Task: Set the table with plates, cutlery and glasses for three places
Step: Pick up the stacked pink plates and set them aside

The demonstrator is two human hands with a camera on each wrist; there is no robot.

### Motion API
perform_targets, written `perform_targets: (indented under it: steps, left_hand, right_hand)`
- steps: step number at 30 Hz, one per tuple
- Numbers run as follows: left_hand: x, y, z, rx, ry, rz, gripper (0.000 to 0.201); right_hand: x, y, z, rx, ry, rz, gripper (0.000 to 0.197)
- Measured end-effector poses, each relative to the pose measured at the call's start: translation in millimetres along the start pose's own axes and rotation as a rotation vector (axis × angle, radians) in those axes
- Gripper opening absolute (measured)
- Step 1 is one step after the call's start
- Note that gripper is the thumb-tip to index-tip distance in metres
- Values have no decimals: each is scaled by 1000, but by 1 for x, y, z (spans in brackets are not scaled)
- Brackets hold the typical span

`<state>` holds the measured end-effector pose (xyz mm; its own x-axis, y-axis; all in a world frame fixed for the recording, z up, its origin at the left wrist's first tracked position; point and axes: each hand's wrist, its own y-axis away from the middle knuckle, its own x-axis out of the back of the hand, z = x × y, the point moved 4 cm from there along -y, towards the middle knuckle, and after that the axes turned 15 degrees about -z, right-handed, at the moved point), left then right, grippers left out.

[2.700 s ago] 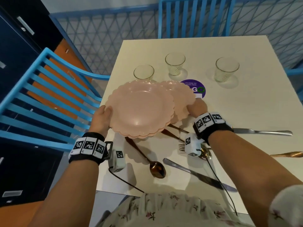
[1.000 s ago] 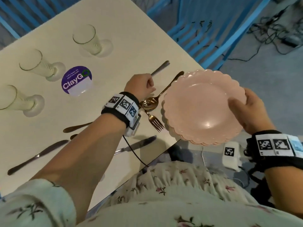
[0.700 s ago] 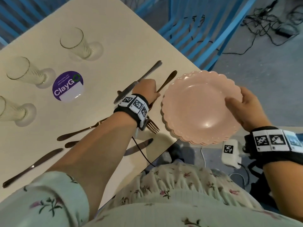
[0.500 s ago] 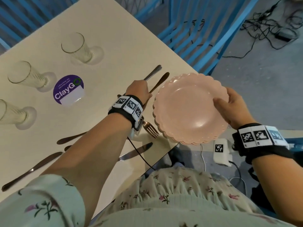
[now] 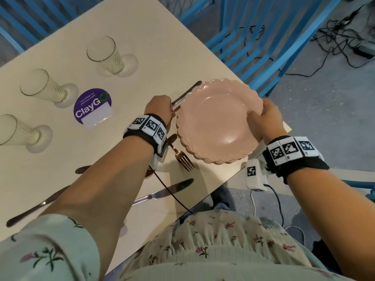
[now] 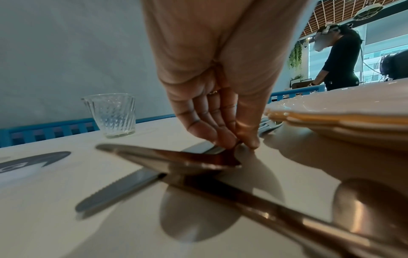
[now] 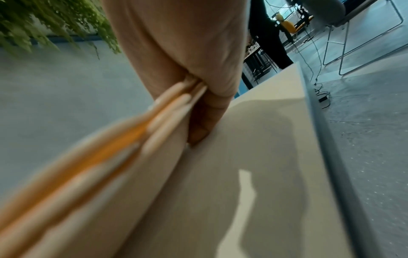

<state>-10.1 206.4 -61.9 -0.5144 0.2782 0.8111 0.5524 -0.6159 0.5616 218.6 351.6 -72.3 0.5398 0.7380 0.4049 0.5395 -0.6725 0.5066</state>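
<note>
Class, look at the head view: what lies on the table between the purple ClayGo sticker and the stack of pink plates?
The left hand, fingers down on cutlery handles, lies between the sticker and the pink plates. The head view shows it.

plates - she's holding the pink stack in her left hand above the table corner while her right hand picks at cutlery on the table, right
Not quite: the hands are swapped. In the head view the right hand grips the stack of pink plates by its rim above the table corner, and the right wrist view shows its fingers curled under the stack. The left hand is the one picking at the cutlery on the table.
</note>
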Motion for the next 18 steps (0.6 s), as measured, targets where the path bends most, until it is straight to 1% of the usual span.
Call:
perform_targets:
  steps: [4, 8, 12, 14, 16, 18]
  left_hand:
    - [1, 2, -11, 5, -15, -14, 19]
    - [1, 7, -19, 16, -20, -11, 20]
    - [3, 14, -27, 34, -22, -7, 21]
    - [5, 18, -32, 39, -22, 5, 22]
    - [10, 22, -37, 42, -42, 19, 22]
    - [18, 28, -46, 64, -85, 25, 22]
  right_hand:
    - [-10, -3, -5, 2, 48, 56, 41]
    - [-18, -4, -8, 36, 78, 141, 43]
    - [-21, -5, -8, 44, 102, 157, 45]
    - [-19, -3, -9, 57, 144, 184, 50]
    - [-15, 3, -18, 125, 278, 263, 57]
    - [-16, 12, -36, 294, 379, 320, 58]
